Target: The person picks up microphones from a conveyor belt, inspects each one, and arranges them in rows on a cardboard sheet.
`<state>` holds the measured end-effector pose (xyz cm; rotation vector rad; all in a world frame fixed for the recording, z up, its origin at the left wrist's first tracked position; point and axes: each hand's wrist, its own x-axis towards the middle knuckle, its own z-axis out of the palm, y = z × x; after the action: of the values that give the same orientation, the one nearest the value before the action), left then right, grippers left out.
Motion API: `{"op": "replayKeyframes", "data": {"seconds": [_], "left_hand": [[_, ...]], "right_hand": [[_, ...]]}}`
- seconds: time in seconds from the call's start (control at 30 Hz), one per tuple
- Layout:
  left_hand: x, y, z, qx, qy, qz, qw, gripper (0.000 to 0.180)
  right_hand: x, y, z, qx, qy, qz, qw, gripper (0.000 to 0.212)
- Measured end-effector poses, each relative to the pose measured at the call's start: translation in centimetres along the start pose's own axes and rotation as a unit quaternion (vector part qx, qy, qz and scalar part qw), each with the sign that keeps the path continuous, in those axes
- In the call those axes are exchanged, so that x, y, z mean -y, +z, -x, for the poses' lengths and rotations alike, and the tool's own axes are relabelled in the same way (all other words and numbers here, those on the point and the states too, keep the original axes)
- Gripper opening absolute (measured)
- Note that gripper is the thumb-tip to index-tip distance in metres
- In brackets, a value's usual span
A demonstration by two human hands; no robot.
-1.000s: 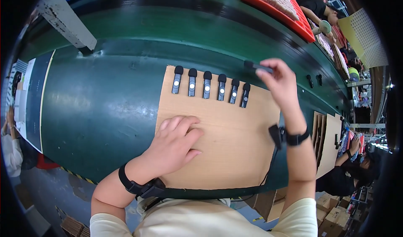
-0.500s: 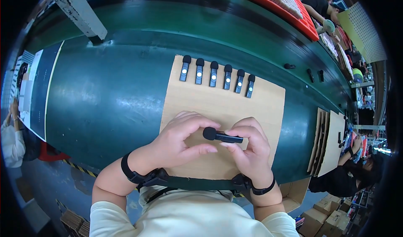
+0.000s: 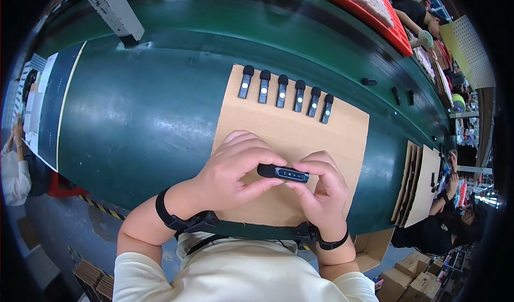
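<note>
A small black wireless microphone (image 3: pixel 292 174) with a foam windscreen on its left end lies level between my two hands, above the cardboard sheet (image 3: pixel 257 208). My left hand (image 3: pixel 230 168) pinches it near the foam, thumb below and forefinger above. At the other end, the thumb and forefinger of my right hand (image 3: pixel 324 189) grip the body. A face with small markings is turned up. Beyond my hands, several like microphones (image 3: pixel 281 91) stand in a slanting row along the sheet's far edge, foam ends away from me, each with a pale round spot.
The sheet rests on a green workbench (image 3: pixel 134 120). Stacked cardboard (image 3: pixel 420 187) is at the right, with a co-worker (image 3: pixel 428 230) beside it. Loose black microphones (image 3: pixel 396 95) and a red tray (image 3: pixel 399 32) sit far right. A metal post (image 3: pixel 113 10) rises far left.
The microphone has rolled so its marked face shows. My left thumb and forefinger have closed onto it near the foam; before, they were apart. The view has shifted slightly.
</note>
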<state>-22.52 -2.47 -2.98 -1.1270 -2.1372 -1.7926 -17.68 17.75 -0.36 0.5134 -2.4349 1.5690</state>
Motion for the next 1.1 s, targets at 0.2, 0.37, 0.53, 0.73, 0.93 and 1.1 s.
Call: {"op": "replayKeyframes", "data": {"seconds": [0.2, 0.37, 0.53, 0.73, 0.93, 1.1], "left_hand": [[-0.1, -0.1, -0.1, -0.009, 0.026, -0.020, 0.999, 0.030], [-0.1, -0.2, 0.0, -0.001, 0.033, -0.038, 0.999, 0.028], [-0.4, -0.3, -0.3, -0.003, 0.040, -0.044, 0.998, 0.028], [0.0, -0.4, -0.2, 0.015, 0.025, -0.070, 0.997, 0.028], [0.5, 0.3, 0.3, 0.077, -0.082, -0.176, 0.978, 0.028], [0.9, 0.5, 0.6, 0.126, -0.118, -0.221, 0.960, 0.028]], "right_hand": [[-0.3, 0.0, 0.1, 0.019, 0.007, -0.021, 1.000, 0.029], [-0.1, 0.2, 0.0, 0.000, 0.045, -0.073, 0.996, 0.033], [-0.4, 0.5, 0.1, -0.006, 0.038, -0.096, 0.995, 0.030], [-0.5, 0.0, 0.0, 0.000, -0.019, -0.015, 1.000, 0.028], [-1.4, -3.4, -1.5, 0.005, -0.006, 0.111, 0.994, 0.027], [-4.2, -7.6, -3.4, -0.016, 0.004, 0.233, 0.972, 0.026]]}}
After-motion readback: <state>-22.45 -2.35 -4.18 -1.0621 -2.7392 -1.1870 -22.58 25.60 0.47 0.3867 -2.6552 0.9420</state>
